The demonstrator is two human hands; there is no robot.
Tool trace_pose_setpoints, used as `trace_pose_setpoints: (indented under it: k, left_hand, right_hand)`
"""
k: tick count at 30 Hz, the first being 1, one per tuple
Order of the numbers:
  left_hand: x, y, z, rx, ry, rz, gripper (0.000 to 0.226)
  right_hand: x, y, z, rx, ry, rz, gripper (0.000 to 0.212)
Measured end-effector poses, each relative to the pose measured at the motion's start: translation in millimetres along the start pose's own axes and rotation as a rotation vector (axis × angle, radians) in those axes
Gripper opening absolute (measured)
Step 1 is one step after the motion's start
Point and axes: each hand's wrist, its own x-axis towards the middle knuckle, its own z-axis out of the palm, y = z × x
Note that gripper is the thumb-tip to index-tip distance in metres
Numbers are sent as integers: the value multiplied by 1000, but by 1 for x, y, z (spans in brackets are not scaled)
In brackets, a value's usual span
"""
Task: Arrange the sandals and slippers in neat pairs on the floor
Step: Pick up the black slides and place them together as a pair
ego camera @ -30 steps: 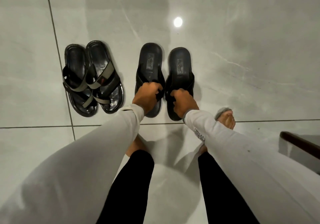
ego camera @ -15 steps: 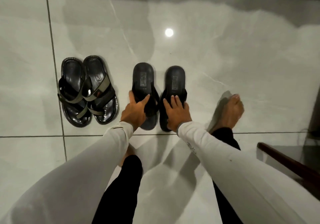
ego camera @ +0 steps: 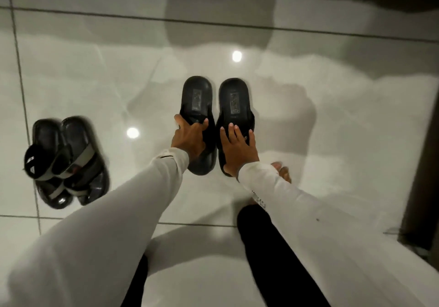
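Two black slippers stand side by side on the glossy tiled floor, the left slipper (ego camera: 197, 93) and the right slipper (ego camera: 234, 95), about parallel with a narrow gap between them. My left hand (ego camera: 188, 140) is closed around the strap of the left slipper. My right hand (ego camera: 237, 147) lies flat on the strap of the right slipper, fingers spread. A pair of black sandals with grey straps (ego camera: 64, 159) sits well off to the left, the two overlapping slightly; they look blurred.
My bare foot (ego camera: 282, 171) is planted just behind the right slipper, under my right sleeve. A dark wooden upright (ego camera: 422, 164) runs down the right edge. Dark shadow covers the far floor.
Both hands went from gripping to lying on the straps. The black slippers now sit much farther right of the sandals, and my left hand has closed on its strap again.
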Motion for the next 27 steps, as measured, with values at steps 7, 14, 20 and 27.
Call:
trace_pose_setpoints:
  k: [7,14,20,27]
  left_hand:
    - [37,140,-11,-69,-20,74,60]
    - [51,208,7,92,-52,111,61]
    - [55,210,1,-19,-70,113,61]
    - [3,185,-18,24,32,159,60]
  right_hand:
    - [6,140,-56,54,-60,97,87]
    - [6,203,-67,74,-62,141,93]
    - [3,207,-72,133,-55,149,89]
    - [-22,179,-94,165,31,158,89]
